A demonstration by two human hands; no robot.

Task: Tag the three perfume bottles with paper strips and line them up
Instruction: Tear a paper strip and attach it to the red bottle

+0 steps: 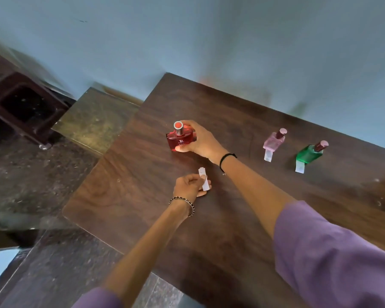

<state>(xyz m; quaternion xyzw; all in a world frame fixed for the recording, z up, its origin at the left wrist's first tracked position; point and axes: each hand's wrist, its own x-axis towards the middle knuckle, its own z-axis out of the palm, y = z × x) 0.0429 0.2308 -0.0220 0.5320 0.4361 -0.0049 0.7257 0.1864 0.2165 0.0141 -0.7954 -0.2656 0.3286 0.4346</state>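
Purple sleeves [333, 258] frame the bottom of the view, and 2 bare forearms reach out from them over a dark wooden table [242, 230]. On the near side, the left hand [188, 187], with a beaded bracelet [185, 204] at its wrist, pinches a small white paper strip [204, 178] between thumb and fingers; the strip stands up from the grip, just above the tabletop. Farther out, the right hand [201, 138], a black cord [226, 158] around its wrist, is closed around the right side of a red perfume bottle [180, 140] with a silver collar and a red-topped cap; whether its base touches the wood cannot be told. Well apart to the right stand 2 more bottles, near each other: a pale pink bottle [273, 141] and, nearer the table's right end, a green bottle [309, 154], both with dark reddish caps. Each has a white paper tag lying at its base on the table, 1 by the pink bottle [267, 155] and 1 by the green [300, 167]. Beyond the table's left edge are a dark stone floor [38, 174] and a dark brown stool [25, 107], with a blue-grey wall [209, 36] behind.
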